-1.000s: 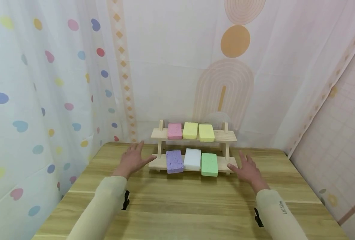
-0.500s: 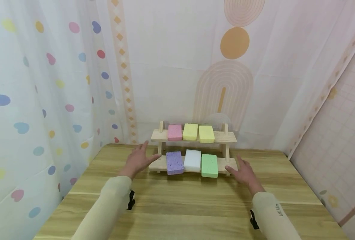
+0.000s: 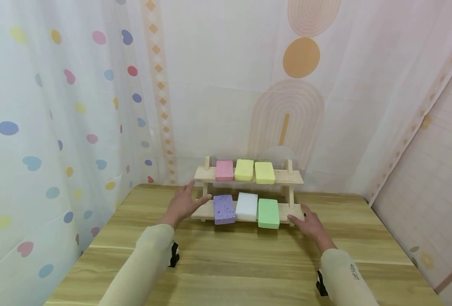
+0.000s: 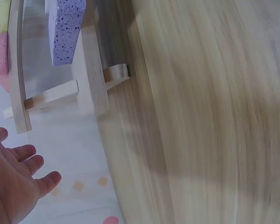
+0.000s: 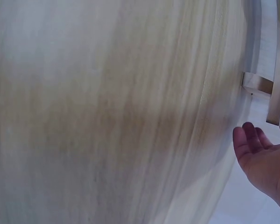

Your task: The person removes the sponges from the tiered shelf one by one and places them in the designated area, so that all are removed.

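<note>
A two-tier wooden rack (image 3: 285,210) stands toward the back of the table. On its upper shelf lie a pink sponge (image 3: 224,170) and two yellow ones, a left yellow sponge (image 3: 244,170) and a right yellow sponge (image 3: 264,173). Below them, a purple sponge (image 3: 224,210), a white sponge (image 3: 247,206) and a green sponge (image 3: 268,213) overhang the lower shelf's front. My left hand (image 3: 182,205) is spread beside the rack's left end, holding nothing, and a gap shows between them in the left wrist view. At the opposite end my right hand (image 3: 312,225) is spread too, its thumb right at the lower shelf's corner.
The wood-grain table (image 3: 245,263) stretches from the rack toward me. Behind it hangs a pale patterned curtain (image 3: 218,114), and a dotted curtain (image 3: 88,102) borders the left side. A gridded wall covering (image 3: 432,182) runs along the right.
Both hands have moved inward toward the rack's ends, the left one rightward and the right one slightly leftward. The view has shifted a little; rack and sponges keep their arrangement.
</note>
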`<state>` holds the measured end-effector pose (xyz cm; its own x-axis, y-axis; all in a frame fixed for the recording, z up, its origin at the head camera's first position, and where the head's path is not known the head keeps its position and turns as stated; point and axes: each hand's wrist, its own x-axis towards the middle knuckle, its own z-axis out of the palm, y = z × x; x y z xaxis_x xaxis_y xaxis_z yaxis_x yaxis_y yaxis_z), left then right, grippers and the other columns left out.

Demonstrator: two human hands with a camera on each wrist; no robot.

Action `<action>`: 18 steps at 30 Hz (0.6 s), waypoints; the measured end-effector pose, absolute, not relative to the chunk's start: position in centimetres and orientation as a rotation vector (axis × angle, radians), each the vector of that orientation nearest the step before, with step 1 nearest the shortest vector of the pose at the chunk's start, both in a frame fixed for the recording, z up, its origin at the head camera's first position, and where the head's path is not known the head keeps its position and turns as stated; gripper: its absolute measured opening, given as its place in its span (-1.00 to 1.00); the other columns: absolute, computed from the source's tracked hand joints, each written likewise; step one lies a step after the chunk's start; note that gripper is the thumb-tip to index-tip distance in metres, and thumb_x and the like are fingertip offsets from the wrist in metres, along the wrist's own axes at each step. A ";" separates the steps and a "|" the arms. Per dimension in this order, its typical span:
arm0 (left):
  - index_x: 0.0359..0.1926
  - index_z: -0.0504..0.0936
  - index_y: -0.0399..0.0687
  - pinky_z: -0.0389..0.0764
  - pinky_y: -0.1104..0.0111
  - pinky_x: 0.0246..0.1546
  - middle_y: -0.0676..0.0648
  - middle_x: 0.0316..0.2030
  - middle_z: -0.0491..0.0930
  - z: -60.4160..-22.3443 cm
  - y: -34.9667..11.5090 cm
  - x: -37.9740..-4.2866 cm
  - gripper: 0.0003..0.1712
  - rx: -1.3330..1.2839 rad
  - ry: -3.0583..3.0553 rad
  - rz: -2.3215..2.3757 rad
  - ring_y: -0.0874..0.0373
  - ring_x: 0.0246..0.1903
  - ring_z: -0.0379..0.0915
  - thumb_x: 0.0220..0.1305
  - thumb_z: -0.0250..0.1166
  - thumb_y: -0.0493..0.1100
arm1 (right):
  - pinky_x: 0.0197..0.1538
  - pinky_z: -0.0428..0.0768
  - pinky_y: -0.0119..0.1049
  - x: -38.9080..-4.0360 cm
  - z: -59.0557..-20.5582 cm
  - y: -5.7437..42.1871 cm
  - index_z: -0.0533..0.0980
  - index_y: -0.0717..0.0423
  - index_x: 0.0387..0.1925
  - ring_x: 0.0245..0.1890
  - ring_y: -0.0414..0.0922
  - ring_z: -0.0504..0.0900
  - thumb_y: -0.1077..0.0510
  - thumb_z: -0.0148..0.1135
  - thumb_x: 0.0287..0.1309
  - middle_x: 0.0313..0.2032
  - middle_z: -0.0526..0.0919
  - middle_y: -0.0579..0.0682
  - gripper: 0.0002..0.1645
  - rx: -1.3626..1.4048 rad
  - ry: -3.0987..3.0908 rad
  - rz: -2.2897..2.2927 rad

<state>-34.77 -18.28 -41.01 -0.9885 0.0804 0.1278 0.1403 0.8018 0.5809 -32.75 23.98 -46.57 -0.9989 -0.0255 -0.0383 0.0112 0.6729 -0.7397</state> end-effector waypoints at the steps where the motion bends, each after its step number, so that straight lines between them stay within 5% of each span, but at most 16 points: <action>1: 0.58 -0.12 -0.10 0.07 -0.27 0.30 -0.38 0.48 0.00 -40.9 -18.2 -34.7 0.20 -0.172 -2.885 -0.963 -0.38 0.43 -0.10 0.22 0.13 0.50 | 0.34 0.03 0.35 -32.8 -46.6 24.0 -0.13 0.33 0.52 0.41 0.44 -0.06 -0.26 0.07 0.37 0.42 -0.05 0.53 0.07 -0.010 2.828 -1.264; 18: 0.58 -0.16 -0.08 0.03 -0.22 0.34 -0.35 0.51 -0.08 -40.5 -16.9 -34.9 0.26 -0.163 -2.866 -1.106 -0.32 0.46 -0.15 0.16 0.04 0.60 | 0.36 0.05 0.31 -32.7 -47.2 24.1 -0.12 0.26 0.53 0.43 0.39 -0.06 -0.17 0.14 0.36 0.46 -0.08 0.44 0.03 -0.001 2.731 -1.374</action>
<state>-34.89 -16.86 -40.45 -0.9923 0.0754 0.0984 0.1220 0.7362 0.6657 -32.70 24.12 -47.19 -0.9964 -0.0385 -0.0756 0.0377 0.5968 -0.8015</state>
